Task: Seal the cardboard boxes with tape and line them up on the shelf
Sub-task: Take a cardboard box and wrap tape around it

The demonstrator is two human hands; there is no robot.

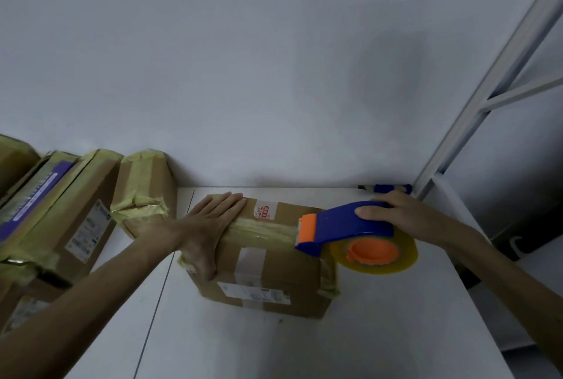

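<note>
Cardboard box [292,266] is lying flat on the white shelf board [380,333], near the back wall and about mid-width.

Left hand [210,220] is pressing down on the box's left end with straight fingers, gripping nothing; the thumb is dropping over the near-left corner.

Right hand [402,214] is curling round the blue handle of the tape dispenser [344,226]. Its orange nose is sitting on the box's right top edge, and the clear tape roll [374,253] is hanging past that edge. A yellowish tape strip [262,230] is running along the top from the left hand to the nose.

Handling, as a judgement: the box is looking stiff and fairly light, with soft, crumpled corners. Old tape is making the top slick, so flat pressure is suiting it better than a pinch. For lifting, the two short ends are looking like the best holds.

Room: sealed boxes [146,189] are standing in a row at the left, close to this box but not touching it. Bare board is lying in front and to the right. The metal upright [487,86] is bounding the right rear corner, with a blue pen-like item [390,188] lying by the wall there. The dispenser is working close to both.
</note>
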